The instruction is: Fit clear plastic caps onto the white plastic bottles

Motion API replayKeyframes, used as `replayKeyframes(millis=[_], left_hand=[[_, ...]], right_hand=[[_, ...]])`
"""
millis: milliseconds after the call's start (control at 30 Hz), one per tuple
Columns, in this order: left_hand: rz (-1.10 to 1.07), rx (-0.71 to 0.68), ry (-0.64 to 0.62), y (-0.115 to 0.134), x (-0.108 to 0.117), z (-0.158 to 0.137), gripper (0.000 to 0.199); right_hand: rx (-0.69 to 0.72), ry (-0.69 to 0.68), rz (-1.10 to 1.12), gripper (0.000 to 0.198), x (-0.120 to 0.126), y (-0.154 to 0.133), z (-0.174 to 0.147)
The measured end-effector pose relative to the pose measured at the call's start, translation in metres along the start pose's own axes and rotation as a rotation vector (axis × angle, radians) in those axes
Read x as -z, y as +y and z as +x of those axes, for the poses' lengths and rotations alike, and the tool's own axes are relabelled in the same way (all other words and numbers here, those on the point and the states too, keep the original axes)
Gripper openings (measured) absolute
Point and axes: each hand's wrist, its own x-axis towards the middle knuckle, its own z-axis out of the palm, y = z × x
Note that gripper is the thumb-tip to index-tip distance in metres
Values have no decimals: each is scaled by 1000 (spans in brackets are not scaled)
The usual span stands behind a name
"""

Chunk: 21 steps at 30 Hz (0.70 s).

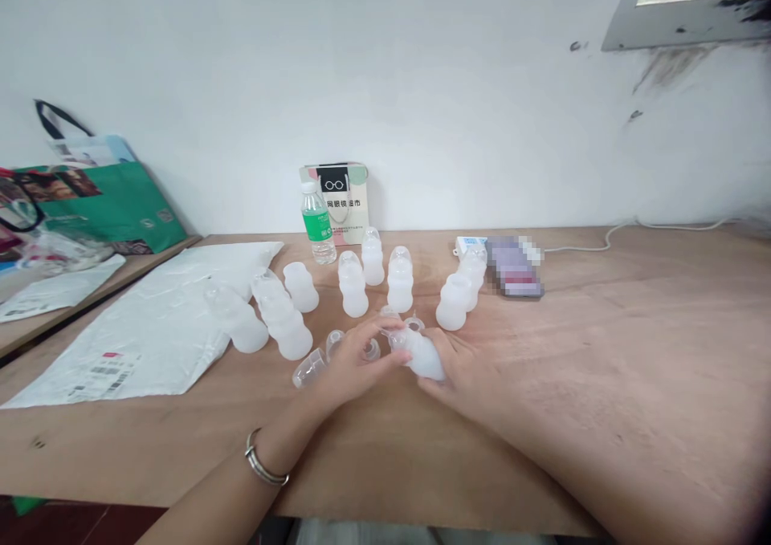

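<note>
Here, the right hand (463,364) closes around a frosted bottle (422,356) low over the table (602,384), while left hand (352,360) fingertips pinch its cap (398,338); a slip could likely topple nearby standing bottles (352,284).

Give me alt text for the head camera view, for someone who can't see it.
Two bare hands meet over a wooden table: the right hand holds a small frosted plastic bottle while the left hand touches its neck. More frosted bottles stand behind, with a water bottle and a white mailing bag at left.
</note>
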Motion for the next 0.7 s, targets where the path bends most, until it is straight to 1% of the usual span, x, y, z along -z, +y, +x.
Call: replayKeyframes(millis=[67,167,233,267,367,433,467,533,600,700], left_hand=[[-80,-19,-86,4,5,0,32],[-145,-61,-241,10,10,-1,36],[-144,-74,-288,11,11,-3,44],[-142,-76,-272,10,10,-3,50],[-143,-94,-165,6,6,-2,73],[-130,-100,-106,3,6,-1,80],[-121,-95,-84,1,7,0,79],[-109,-77,-40,-1,11,1,70],[-115,-89,-4,-2,14,1,63],[-129,-140,-21,0,13,-1,65]], right_hand=[[-27,-78,151,39,3,-1,1],[-26,-231,461,44,8,-3,2],[-11,-248,539,48,9,-5,2],[-6,-231,530,49,9,-6,1],[12,-189,441,45,8,-7,-2],[18,-176,401,41,5,-6,-4],[21,-160,394,40,4,-6,-5],[30,-115,409,40,3,-5,-5],[33,-81,440,42,2,-5,-5],[3,-98,446,39,2,-8,-4]])
